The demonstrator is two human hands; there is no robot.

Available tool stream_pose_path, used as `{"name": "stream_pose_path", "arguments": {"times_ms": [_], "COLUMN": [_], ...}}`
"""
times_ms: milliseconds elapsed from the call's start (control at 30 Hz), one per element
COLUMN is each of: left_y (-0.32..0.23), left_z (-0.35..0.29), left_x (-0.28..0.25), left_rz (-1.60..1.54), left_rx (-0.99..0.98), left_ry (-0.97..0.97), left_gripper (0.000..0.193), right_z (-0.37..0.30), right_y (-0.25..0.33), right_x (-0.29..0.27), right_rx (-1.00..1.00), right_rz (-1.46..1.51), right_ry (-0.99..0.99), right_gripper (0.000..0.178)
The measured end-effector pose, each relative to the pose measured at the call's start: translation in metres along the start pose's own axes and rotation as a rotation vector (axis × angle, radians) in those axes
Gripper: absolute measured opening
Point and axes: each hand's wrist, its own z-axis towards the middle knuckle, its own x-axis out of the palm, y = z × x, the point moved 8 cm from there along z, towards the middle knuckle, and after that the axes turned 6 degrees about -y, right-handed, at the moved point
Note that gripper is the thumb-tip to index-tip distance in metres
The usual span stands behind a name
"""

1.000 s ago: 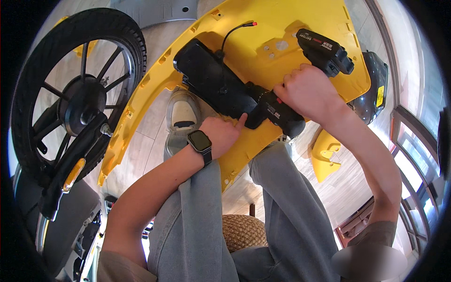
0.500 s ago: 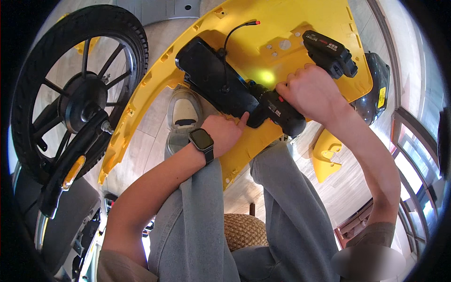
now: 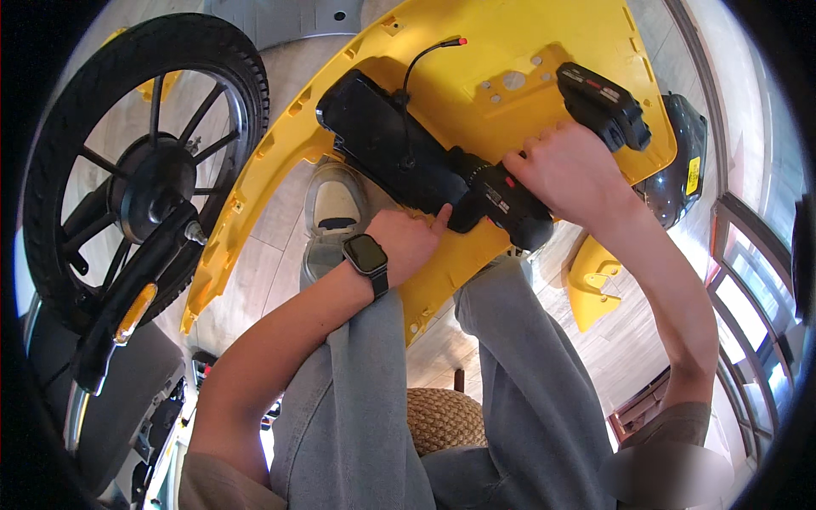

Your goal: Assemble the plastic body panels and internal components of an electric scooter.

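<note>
My right hand (image 3: 571,170) is wrapped round the handle of a black cordless drill (image 3: 517,204). Its battery pack (image 3: 602,104) sticks out beyond the hand, and its chuck points left at a long black plastic housing (image 3: 387,127). The bit's tip is hidden. My left hand (image 3: 404,242) grips the housing's near edge, index finger stretched along its surface; the other fingers are partly out of sight. The housing lies on a large curved yellow panel (image 3: 480,42) in front of my knees. A thin black cable (image 3: 410,72) with a red tip rises from it.
A spoked black wheel (image 3: 144,174) with a dark arm and orange reflector stands at the left. Grey panel (image 3: 289,19) lies at the far side. On the right are a small yellow part (image 3: 592,282) and a glossy black piece (image 3: 680,161). A woven stool (image 3: 444,420) is beneath me.
The drill's light spot on the yellow panel has gone out. My right hand and the drill's battery end have shifted slightly right and nearer; my left hand stays in place.
</note>
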Motion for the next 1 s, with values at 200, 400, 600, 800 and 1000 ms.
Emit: {"name": "stream_pose_path", "arguments": {"times_ms": [200, 400, 600, 800, 1000], "left_y": [-0.001, 0.003, 0.042, 0.058, 0.069], "left_z": [0.003, 0.005, -0.004, 0.003, 0.005], "left_x": [-0.006, -0.007, 0.0, -0.027, -0.024], "left_rz": [-0.044, -0.146, -1.797, -2.363, -2.559], "left_rx": [-0.02, -0.056, -0.762, -0.864, -0.805], "left_ry": [0.06, 0.003, -0.058, -0.356, -0.457], "left_gripper": [0.06, 0.048, 0.03, 0.027, 0.022], "right_z": [-0.027, -0.059, -0.096, -0.106, -0.106], "right_y": [0.009, 0.009, 0.028, 0.046, 0.056], "right_x": [-0.036, -0.081, -0.076, -0.069, -0.067], "right_rx": [0.049, 0.299, 0.567, 0.553, 0.545], "right_rz": [-0.031, 0.099, 0.276, 0.377, 0.35], "right_ry": [-0.033, -0.131, -0.256, -0.351, -0.368], "right_gripper": [0.007, 0.012, 0.035, 0.036, 0.034]}}
